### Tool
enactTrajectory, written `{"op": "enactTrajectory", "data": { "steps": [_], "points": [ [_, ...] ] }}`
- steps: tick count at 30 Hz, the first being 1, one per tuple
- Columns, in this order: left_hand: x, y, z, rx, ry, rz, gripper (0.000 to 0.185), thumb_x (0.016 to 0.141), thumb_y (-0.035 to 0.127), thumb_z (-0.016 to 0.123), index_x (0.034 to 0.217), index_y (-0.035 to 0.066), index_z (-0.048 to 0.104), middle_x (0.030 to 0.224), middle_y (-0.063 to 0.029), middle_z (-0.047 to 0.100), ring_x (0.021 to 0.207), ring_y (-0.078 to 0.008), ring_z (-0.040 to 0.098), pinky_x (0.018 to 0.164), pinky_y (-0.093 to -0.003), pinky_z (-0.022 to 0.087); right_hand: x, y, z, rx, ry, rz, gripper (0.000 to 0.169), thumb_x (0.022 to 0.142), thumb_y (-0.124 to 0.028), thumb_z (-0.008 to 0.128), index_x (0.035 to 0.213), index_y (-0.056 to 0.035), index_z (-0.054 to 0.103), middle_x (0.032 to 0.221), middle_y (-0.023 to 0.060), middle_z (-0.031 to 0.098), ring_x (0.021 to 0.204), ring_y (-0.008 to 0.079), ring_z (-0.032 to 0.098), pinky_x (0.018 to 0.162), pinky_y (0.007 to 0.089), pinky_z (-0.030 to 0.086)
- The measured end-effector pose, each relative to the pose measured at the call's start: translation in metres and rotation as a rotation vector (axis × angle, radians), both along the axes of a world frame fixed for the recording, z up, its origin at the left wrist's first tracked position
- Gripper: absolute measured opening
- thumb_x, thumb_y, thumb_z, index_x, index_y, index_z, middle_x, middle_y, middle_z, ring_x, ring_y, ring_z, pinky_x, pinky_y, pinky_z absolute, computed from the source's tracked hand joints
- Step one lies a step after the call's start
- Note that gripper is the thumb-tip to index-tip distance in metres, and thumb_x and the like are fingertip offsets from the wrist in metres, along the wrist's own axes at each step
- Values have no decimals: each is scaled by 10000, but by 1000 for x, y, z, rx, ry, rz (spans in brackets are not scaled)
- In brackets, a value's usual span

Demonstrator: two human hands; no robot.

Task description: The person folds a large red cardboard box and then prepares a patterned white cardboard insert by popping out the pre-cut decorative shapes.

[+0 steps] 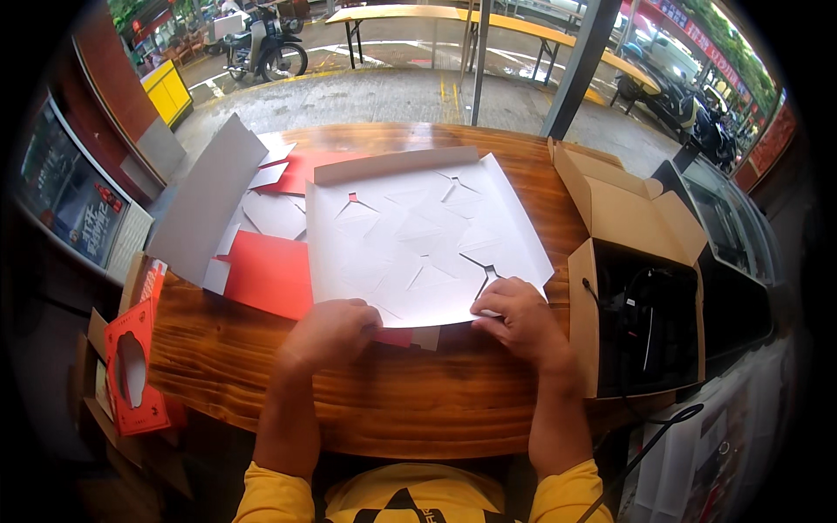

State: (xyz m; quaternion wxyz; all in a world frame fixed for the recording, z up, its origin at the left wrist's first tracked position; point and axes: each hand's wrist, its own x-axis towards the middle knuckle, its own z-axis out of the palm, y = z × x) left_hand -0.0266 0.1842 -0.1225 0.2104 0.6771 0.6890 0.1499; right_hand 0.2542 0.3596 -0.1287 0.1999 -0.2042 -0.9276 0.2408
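A white cardboard sheet (418, 229) with cut slits and folded-up edges lies in front of me on the wooden table (405, 405). My left hand (343, 330) pinches its near edge toward the left corner. Near the right corner, my right hand (520, 314) grips the same edge beside a Y-shaped slit. Red cardboard (268, 271) lies partly beneath the sheet on the left, with another white piece on it. Small red and tan parts show under the near edge between my hands.
A grey-white panel (206, 202) stands raised at the left. An open brown cardboard box (582, 327) holding black items and a cable is on the right. Below the table's left edge is a red carton with a cut-out window (134, 372). A metal post (582, 68) rises beyond the table.
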Motion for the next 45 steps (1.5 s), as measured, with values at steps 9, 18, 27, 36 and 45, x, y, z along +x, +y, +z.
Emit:
{"op": "enactTrajectory", "data": {
  "steps": [9,18,27,36,45],
  "points": [
    [2,2,-3,58,79,122,242,956,243,633,856,29,686,836,-190,706,850,-414,670,785,-494,532,-12,3,-8,-72,-90,-114,154,914,-225,770,906,-74,742,870,93,723,800,287,681,748,399,541],
    [6,13,-13,89,141,271,320,931,337,746,896,45,620,792,-170,697,755,-396,659,671,-468,502,-21,5,-17,-10,66,-220,289,809,-325,865,887,-88,720,854,58,724,774,262,674,719,383,520],
    [13,24,-23,467,113,127,202,809,65,771,973,102,659,1058,-70,673,1055,-318,626,847,-426,502,-28,14,-42,152,39,-144,334,842,-323,835,1043,-127,654,1025,55,636,1006,298,591,908,420,452],
    [25,41,-47,467,-148,-74,393,815,-83,603,1135,140,654,1278,-81,631,1291,-364,557,1161,-598,384,-28,15,-45,34,66,-168,419,794,-239,860,1136,-133,642,1136,59,614,1103,300,563,983,430,433],
    [24,39,-46,378,-34,-128,478,836,51,752,1269,245,693,1501,-77,521,1472,-403,412,1205,-689,268,-28,4,-44,212,126,-287,444,770,-247,876,1138,-140,652,1170,62,623,1156,300,564,995,439,428]
  ]
}}
